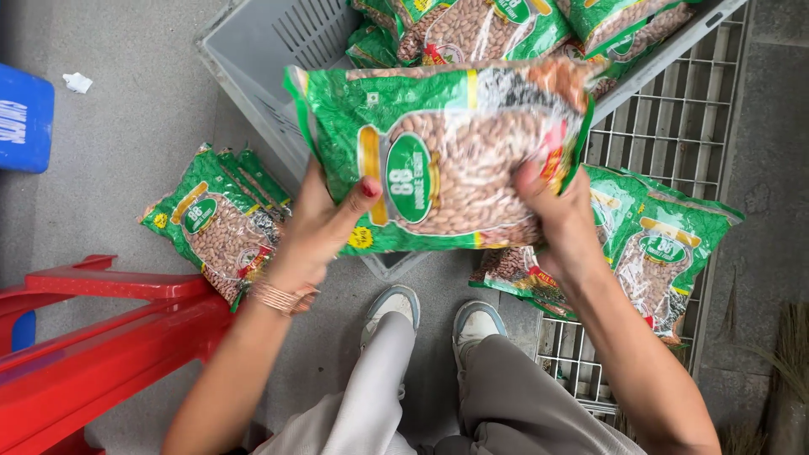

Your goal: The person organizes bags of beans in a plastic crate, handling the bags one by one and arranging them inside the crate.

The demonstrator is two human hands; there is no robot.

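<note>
Green packet of peanuts point(447, 160) held above the grey crate point(253, 50).
Left hand point(324, 223) and right hand point(560, 223) clamp its lower corners; similar packets lie in the crate and on the floor beside it.
</note>
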